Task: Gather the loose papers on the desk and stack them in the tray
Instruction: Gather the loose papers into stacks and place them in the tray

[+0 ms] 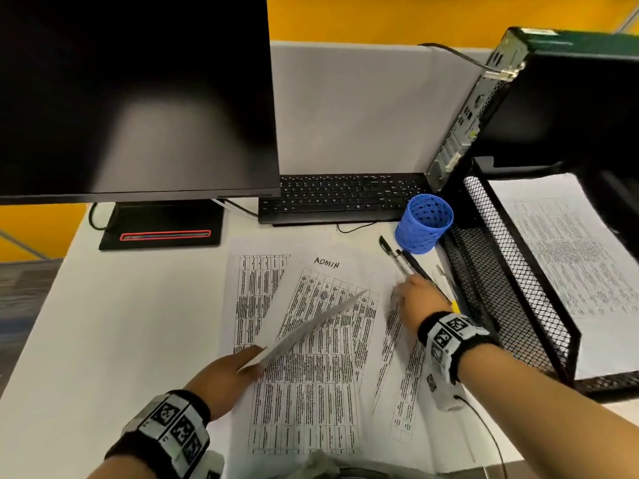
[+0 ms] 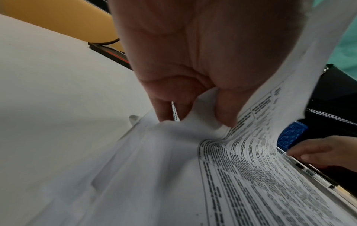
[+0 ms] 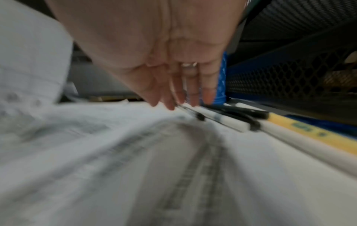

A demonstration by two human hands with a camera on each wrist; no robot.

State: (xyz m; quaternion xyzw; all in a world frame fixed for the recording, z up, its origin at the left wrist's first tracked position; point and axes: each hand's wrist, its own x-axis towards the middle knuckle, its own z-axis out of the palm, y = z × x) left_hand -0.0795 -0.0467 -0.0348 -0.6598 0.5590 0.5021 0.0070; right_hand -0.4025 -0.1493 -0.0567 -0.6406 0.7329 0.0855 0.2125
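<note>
Several printed sheets [image 1: 311,375] lie overlapped on the white desk, one marked "ADMIN" [image 1: 326,263]. My left hand [image 1: 238,366] pinches the edge of one sheet [image 1: 311,326] and lifts it so it curls up off the pile; the left wrist view shows its fingers [image 2: 224,110] curled on that paper [image 2: 270,122]. My right hand [image 1: 413,299] lies with straight fingers [image 3: 193,94] on the papers' right side, fingertips touching the pens [image 3: 222,119]. The black mesh tray [image 1: 501,271] stands at the right with printed paper [image 1: 570,264] in it.
A blue mesh pen cup [image 1: 424,223] stands beside the tray's near corner, with several pens [image 1: 404,259] lying in front of it. A keyboard [image 1: 345,197], a monitor [image 1: 138,98] on its stand and a computer case [image 1: 553,98] fill the back of the desk.
</note>
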